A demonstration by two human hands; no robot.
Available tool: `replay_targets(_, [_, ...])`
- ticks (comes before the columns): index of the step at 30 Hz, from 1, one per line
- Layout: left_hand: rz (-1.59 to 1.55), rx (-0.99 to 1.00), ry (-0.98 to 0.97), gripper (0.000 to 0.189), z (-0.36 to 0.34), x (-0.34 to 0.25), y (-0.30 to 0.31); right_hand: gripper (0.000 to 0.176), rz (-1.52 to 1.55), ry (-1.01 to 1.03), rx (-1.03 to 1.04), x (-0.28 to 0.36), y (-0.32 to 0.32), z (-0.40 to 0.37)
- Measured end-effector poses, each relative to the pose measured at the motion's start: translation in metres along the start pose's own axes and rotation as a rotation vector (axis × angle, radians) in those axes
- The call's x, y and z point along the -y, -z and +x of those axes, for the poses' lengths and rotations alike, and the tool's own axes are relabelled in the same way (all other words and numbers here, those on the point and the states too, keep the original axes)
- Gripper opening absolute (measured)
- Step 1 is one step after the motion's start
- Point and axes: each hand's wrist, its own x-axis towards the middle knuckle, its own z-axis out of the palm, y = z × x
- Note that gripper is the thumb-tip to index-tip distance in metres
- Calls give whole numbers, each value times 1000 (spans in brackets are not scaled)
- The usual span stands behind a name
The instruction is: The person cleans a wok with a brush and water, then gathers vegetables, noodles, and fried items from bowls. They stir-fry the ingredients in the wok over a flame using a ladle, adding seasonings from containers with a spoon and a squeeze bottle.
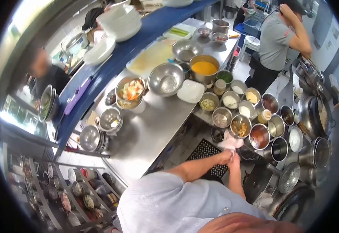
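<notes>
My left hand (225,157) and my right hand (234,159) are close together in front of me, fingers closed on a pale pinkish-white cloth (231,142). Its loose part spreads beyond my fists, beside the steel containers. Just past the cloth sits a container of chunky brown food with a spoon (240,126). To its right is a pot of red sauce (259,136), and to its left a container of chopped pale pieces (221,117). My fingers overlap, so each hand's exact grip is hard to see.
A steel counter (138,134) on the left carries bowls (166,79), a white dish (190,91) and a pot of orange liquid (204,68). A skimmer (289,178) and pans (293,206) are at right. A black mat (206,155) covers the floor. A co-worker (276,40) stands at the back.
</notes>
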Motion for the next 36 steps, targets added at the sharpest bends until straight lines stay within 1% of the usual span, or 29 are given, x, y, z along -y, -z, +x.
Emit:
replay_targets(1, [348, 19, 51, 28, -19, -23, -6, 30, -45, 33, 3, -2, 3, 9])
replay_targets(2, [943, -145, -17, 30, 6, -10, 13, 32, -98, 58, 3, -6, 9, 22])
replay_targets(3, [1092, 16, -85, 36, -39, -45, -8, 33, -154, 81, 7, -9, 13, 33])
replay_targets(4, [1377, -140, -115, 37, -69, -58, -28, 34, -202, 105, 18, -10, 13, 38])
replay_targets(6, [1250, 151, -843, 24, -125, -70, -23, 37, -293, 188, 64, -13, 13, 50])
replay_targets(7, [1302, 160, -658, 26, -157, -80, -20, 38, -330, 228, 85, -15, 15, 57])
replay_targets(8, [1356, 165, -472, 29, -202, -106, -17, 39, -359, 271, 116, -15, 12, 56])
replay_targets(9, [1161, 72, -448, 25, -231, -116, -1, 46, -238, 224, 119, -11, 3, 35])
replay_targets(10, [963, -15, -426, 22, -258, -126, 14, 53, -118, 178, 120, 0, -4, -1])
replay_targets(11, [761, -249, -349, 19, -297, -146, 21, 57, -251, 114, 16, 11, -19, -51])
replay_targets(12, [545, -379, -523, 15, -305, -145, 66, 62, -381, 50, -94, 13, -25, -86])
replay_targets(13, [404, -525, -707, 20, -330, -166, 89, 61, -507, 33, -224, -2, 8, -78])
replay_targets(14, [363, -765, -788, 19, -359, -192, 104, 62, -634, 17, -355, -13, 34, -71])
replay_targets(15, [344, -928, -851, 20, -380, -213, 131, 59, -598, -27, -257, -22, 16, -129])
replay_targets(16, [360, -966, -973, 21, -406, -237, 145, 56, -564, -71, -160, -29, -11, -197])
replay_targets(17, [193, -1000, -1044, 23, -420, -257, 153, 41, -1011, -238, -259, -55, 96, -98])
replay_targets(18, [23, -1036, -1114, 25, -430, -275, 159, 41, -1024, -238, -255, -58, 100, -98])
replay_targets(20, [-98, -1030, -1060, 27, -445, -300, 162, 39, -1026, -221, -211, -64, 99, -98])
replay_targets(21, [-105, -1038, -1063, 27, -447, -312, 166, 38, -1023, -214, -191, -68, 101, -100])
replay_targets(23, [-37, -992, -905, 28, -444, -331, 170, 35, -1010, -194, -160, -71, 107, -105])
replay_targets(26, [2, -1030, -921, 30, -433, -348, 174, 31, -938, -162, -144, -82, 123, -125])
replay_targets(27, [51, -1020, -927, 35, -431, -351, 178, 30, -898, -149, -141, -91, 127, -132])
replay_targets(28, [73, -998, -917, 35, -428, -355, 185, 29, -858, -137, -140, -100, 131, -140])
replay_targets(30, [149, -1101, -942, 30, -422, -363, 197, 27, -780, -115, -139, -116, 141, -155])
replay_targets(31, [164, -1081, -935, 30, -423, -365, 193, 25, -747, -101, -137, -120, 144, -162])
replay_targets(32, [233, -1039, -969, 28, -429, -364, 183, 25, -732, -96, -147, -118, 143, -167])
replay_targets(34, [303, -991, -1004, 26, -434, -357, 166, 34, -740, -64, -264, -108, 139, -174])
replay_targets(35, [306, -978, -943, 26, -434, -348, 160, 34, -737, -64, -268, -105, 137, -183])
replay_targets(36, [308, -968, -881, 26, -435, -336, 155, 29, -800, -66, -270, -105, 135, -195])
